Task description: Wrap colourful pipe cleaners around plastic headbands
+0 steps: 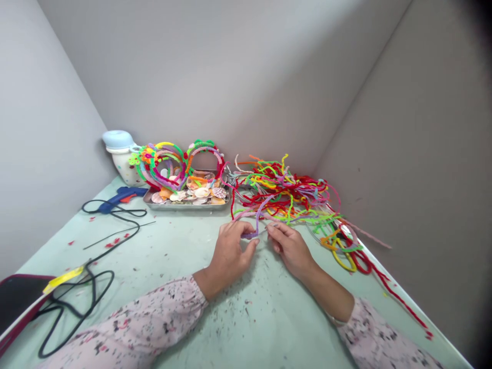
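My left hand [230,248] is closed around a purple pipe cleaner [258,218]. One length of it rises from between the fingers and bends over to the right, while another part lies along the thumb and forefinger. With thumb and fingers pinched, my right hand [290,247] grips the end of a thin grey wire-like piece [263,231] that runs toward the purple pipe cleaner. Whether the two are joined is hidden by the left fingers. Both hands are just above the pale green table [246,318], close together.
Behind my hands lies a tangled heap of coloured pipe cleaners [288,187]. A metal tray [184,207] holds shells, with pipe-cleaner-wrapped headbands [169,148] on it. A blue glue gun [117,199], its black cord [132,233] and a lidded cup [125,161] are at left.
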A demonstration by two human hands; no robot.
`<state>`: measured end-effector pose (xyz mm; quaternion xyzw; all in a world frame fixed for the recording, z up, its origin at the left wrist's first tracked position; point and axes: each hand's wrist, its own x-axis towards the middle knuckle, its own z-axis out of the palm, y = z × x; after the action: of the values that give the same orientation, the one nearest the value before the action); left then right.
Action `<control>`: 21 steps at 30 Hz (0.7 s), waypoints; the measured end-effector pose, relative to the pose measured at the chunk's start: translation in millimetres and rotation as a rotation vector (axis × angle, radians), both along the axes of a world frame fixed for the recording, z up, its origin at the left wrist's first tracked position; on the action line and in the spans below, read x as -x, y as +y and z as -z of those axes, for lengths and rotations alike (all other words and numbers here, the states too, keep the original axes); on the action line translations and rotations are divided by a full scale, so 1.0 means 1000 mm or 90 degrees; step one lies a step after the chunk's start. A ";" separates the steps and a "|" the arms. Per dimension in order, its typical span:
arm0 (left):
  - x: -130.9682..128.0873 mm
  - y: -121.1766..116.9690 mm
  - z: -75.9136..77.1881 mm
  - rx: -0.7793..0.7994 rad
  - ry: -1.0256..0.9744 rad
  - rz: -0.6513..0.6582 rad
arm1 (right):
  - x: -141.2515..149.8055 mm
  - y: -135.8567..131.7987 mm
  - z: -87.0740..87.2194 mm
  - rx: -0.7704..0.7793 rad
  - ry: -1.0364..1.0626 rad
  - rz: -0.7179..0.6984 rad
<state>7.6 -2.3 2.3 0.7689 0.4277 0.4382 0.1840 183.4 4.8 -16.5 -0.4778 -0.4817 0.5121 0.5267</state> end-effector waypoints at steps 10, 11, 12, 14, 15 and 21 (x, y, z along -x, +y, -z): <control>0.001 0.002 0.003 -0.054 -0.014 0.026 | -0.001 0.001 0.002 -0.008 -0.010 -0.012; 0.001 0.003 0.003 -0.058 -0.015 0.027 | -0.001 0.001 0.002 -0.009 -0.009 -0.013; 0.001 0.003 0.003 -0.060 -0.017 0.026 | -0.001 0.001 0.002 -0.009 -0.007 -0.014; 0.001 0.003 0.004 -0.062 -0.020 0.023 | -0.001 0.001 0.002 -0.006 -0.005 -0.014; 0.001 0.004 0.004 -0.061 -0.021 0.020 | 0.000 0.001 0.002 -0.005 -0.005 -0.015; 0.001 0.003 0.004 -0.060 -0.022 0.020 | 0.000 0.000 0.002 -0.010 -0.007 -0.020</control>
<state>6.2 0.6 -1.6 0.7755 0.3914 0.4681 0.1622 183.9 5.1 -18.0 -0.4688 -0.4963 0.5140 0.5193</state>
